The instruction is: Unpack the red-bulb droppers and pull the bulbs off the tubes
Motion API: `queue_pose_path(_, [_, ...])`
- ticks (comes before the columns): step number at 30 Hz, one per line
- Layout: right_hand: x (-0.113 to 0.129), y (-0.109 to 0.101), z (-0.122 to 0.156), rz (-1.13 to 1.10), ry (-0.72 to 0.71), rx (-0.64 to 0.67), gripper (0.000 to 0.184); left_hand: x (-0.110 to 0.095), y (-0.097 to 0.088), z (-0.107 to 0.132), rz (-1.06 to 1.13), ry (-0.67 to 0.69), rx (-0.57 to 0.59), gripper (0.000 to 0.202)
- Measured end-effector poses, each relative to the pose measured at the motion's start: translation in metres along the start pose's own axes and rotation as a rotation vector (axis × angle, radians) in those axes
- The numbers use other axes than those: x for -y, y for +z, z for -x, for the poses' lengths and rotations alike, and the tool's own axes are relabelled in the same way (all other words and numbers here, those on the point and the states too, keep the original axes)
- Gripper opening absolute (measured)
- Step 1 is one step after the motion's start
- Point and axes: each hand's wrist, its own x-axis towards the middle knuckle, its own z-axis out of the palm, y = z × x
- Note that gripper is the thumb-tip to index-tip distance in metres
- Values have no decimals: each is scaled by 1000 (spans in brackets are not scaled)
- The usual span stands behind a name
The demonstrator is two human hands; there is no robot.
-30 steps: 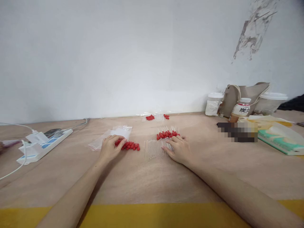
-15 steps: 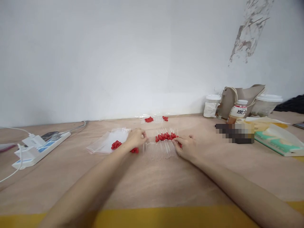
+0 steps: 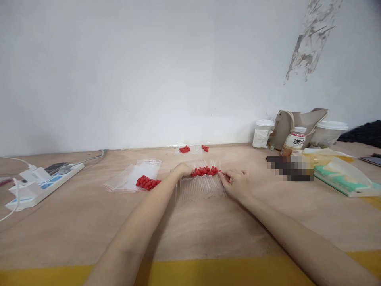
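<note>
A row of thin clear tubes (image 3: 200, 188) lies side by side in the middle of the table, with red bulb-like ends (image 3: 205, 171) bunched along the top of the row. My left hand (image 3: 183, 170) is curled at the left end of the red parts; its fingertips are partly hidden, so what it grips cannot be made out. At the right end, the thumb and fingers of my right hand (image 3: 236, 182) pinch the outermost tubes. To the left, a pile of red pieces (image 3: 147, 182) rests on clear plastic bags (image 3: 125, 178), partly covered by my left forearm.
Against the wall lies a clear packet with red pieces (image 3: 184, 149). A power strip (image 3: 47, 188) with cables is at left. At right stand a lidded cup (image 3: 263, 133), a bottle (image 3: 293, 142), a grey bag (image 3: 300, 123) and a green-and-white packet (image 3: 342, 178).
My left hand has moved right, from beside the row to its left end, uncovering more of the red pile. My right hand stays at the right end. The view has shifted slightly.
</note>
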Motion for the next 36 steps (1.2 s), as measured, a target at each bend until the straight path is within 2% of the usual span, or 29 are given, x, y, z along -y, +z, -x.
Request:
queue_pose_path(4, [-3, 3, 3, 15, -5, -18, 26, 7, -17, 19, -212, 46, -173, 23])
queue_pose_path(7, [-1, 7, 5, -6, -71, -61, 23, 26, -26, 49, -324, 188, -317, 19])
queue_pose_path(8, [2, 7, 6, -14, -98, -83, 23, 34, -27, 61, -368, 265, -368, 17])
queue_pose_path(9, [6, 6, 7, -19, -130, -104, 24, 43, -25, 72, -472, 417, -466, 19])
queue_pose_path(12, [24, 1, 11, -25, -274, -100, 37, 67, -16, 99, -677, 758, -639, 21])
queue_pose_path(14, [37, -3, 15, -34, -390, -44, 43, 76, -8, 111, -717, 891, -692, 20])
queue_pose_path(17, [50, -3, 21, -46, -535, 39, 38, 80, 4, 118, -680, 1010, -756, 18])
queue_pose_path(20, [52, 3, 24, -42, -594, 86, 27, 79, 13, 118, -617, 1056, -782, 17])
queue_pose_path(26, [46, 13, 26, 22, -603, 117, 25, 81, 19, 115, -469, 1034, -809, 11])
queue_pose_path(30, [49, 12, 27, -5, -626, 108, 21, 80, 22, 116, -394, 994, -738, 20])
queue_pose_path(33, [52, 9, 27, -36, -652, 80, 20, 79, 23, 115, -381, 1028, -685, 13])
queue_pose_path(36, [53, 4, 26, -52, -679, 70, 20, 79, 22, 115, -388, 1050, -671, 15])
